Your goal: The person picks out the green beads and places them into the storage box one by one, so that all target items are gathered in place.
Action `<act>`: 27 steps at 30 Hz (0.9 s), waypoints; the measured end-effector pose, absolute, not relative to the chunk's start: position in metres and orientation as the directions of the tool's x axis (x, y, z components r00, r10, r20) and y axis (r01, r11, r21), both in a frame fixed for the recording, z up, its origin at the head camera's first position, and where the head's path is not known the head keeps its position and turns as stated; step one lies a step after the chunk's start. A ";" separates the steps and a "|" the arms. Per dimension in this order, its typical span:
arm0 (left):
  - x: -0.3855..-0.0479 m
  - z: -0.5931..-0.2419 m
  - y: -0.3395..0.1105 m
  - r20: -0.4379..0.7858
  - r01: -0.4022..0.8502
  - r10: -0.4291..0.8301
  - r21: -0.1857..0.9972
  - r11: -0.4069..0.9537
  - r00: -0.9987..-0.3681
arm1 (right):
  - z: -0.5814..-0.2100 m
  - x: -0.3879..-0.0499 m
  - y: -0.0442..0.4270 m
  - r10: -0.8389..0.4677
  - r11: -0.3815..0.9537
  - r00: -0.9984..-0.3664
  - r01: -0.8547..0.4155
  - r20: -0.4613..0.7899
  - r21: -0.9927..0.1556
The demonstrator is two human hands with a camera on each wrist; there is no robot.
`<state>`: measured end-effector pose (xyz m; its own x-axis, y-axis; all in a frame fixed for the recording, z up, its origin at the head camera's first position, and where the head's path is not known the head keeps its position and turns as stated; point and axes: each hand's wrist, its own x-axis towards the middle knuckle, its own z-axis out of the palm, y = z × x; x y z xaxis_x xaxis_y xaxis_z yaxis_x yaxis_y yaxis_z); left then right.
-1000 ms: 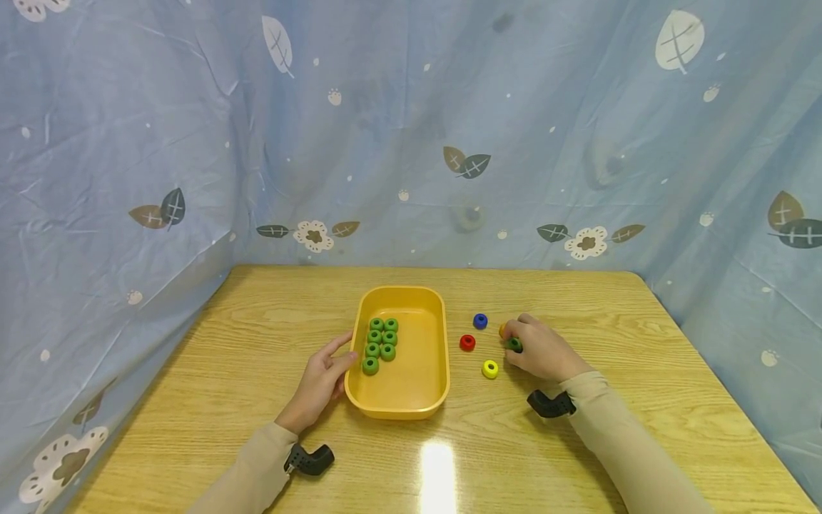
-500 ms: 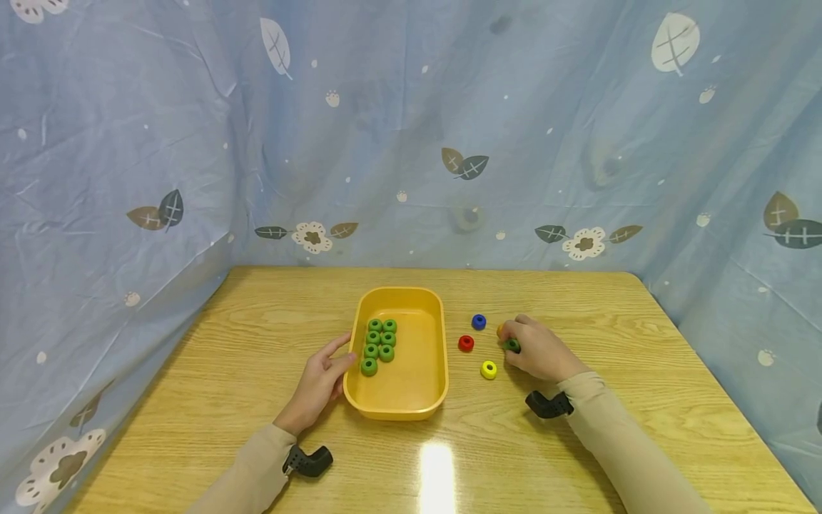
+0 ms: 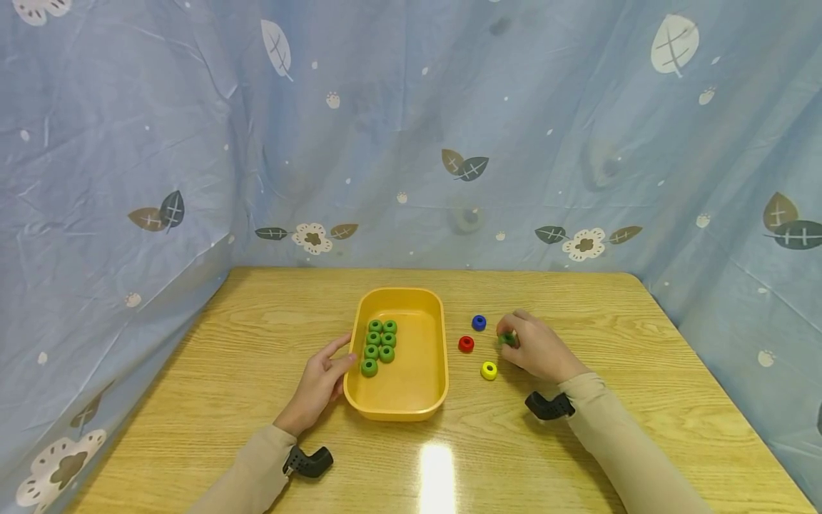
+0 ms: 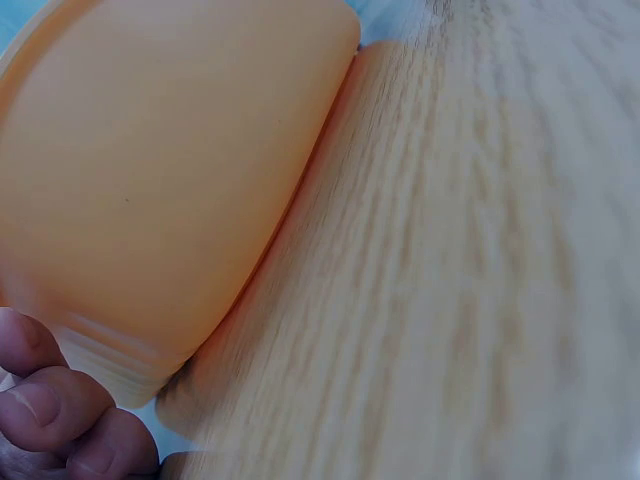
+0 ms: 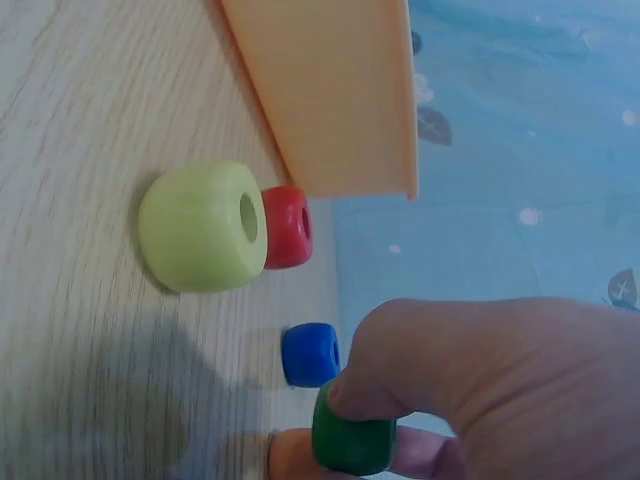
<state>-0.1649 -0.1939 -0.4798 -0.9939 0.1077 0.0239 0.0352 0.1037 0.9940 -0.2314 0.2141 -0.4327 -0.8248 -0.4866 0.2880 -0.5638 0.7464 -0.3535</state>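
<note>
My right hand (image 3: 536, 346) pinches a green bead (image 5: 352, 437) between thumb and finger, just over the table. Behind it in the right wrist view sits an orange bead (image 5: 290, 453), hidden by the hand in the head view. A yellow bead (image 3: 489, 370), a red bead (image 3: 466, 344) and a blue bead (image 3: 479, 323) lie to the left of this hand. My left hand (image 3: 317, 382) holds the left side of an orange-yellow tray (image 3: 396, 414), its thumb over the rim and other fingers outside. Inside the tray, several green beads (image 3: 373, 339) stand in two columns along the left.
The wooden table (image 3: 270, 307) carries everything. A blue patterned curtain (image 3: 385, 143) closes off the back and both sides. Each wrist wears a black camera mount, the left one (image 3: 310, 462) near the tray's front left corner.
My right hand has lifted the green bead slightly and turned it, and the orange bead no longer shows beside it in the head view. My left hand and the tray stay put.
</note>
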 end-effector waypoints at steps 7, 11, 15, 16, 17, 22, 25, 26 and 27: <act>-0.164 -0.479 -0.195 0.024 0.036 0.116 0.994 0.103 -0.993 | -0.429 -0.230 0.210 -0.477 0.735 -0.821 -0.569 0.314 -0.369; -0.164 -0.479 -0.194 0.026 0.038 0.117 0.994 0.101 -0.993 | -0.426 -0.227 0.207 -0.476 0.711 -0.811 -0.583 0.341 -0.393; -0.164 -0.478 -0.194 0.027 0.040 0.117 0.994 0.103 -0.993 | -0.419 -0.224 0.205 -0.464 0.695 -0.802 -0.593 0.376 -0.407; -0.164 -0.478 -0.194 0.027 0.039 0.117 0.994 0.103 -0.993 | -0.418 -0.223 0.204 -0.462 0.692 -0.799 -0.596 0.386 -0.407; -0.164 -0.478 -0.194 0.026 0.038 0.117 0.994 0.102 -0.993 | -0.416 -0.222 0.203 -0.460 0.689 -0.795 -0.600 0.395 -0.406; -0.165 -0.478 -0.194 0.024 0.035 0.119 0.995 0.091 -0.993 | -0.411 -0.218 0.199 -0.465 0.681 -0.779 -0.618 0.420 -0.392; -0.165 -0.479 -0.194 0.025 0.036 0.121 0.995 0.088 -0.992 | -0.409 -0.216 0.197 -0.467 0.678 -0.780 -0.618 0.416 -0.398; -0.165 -0.479 -0.194 0.026 0.037 0.122 0.995 0.088 -0.992 | -0.409 -0.215 0.195 -0.467 0.676 -0.780 -0.618 0.415 -0.401; -0.165 -0.479 -0.194 0.026 0.038 0.123 0.995 0.089 -0.992 | -0.409 -0.214 0.194 -0.469 0.673 -0.781 -0.618 0.413 -0.406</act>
<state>-0.1645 -0.1943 -0.4790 -0.9920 0.1230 0.0265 0.0376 0.0890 0.9953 -0.2141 0.1943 -0.4087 -0.7809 -0.4686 0.4130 -0.6184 0.6729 -0.4059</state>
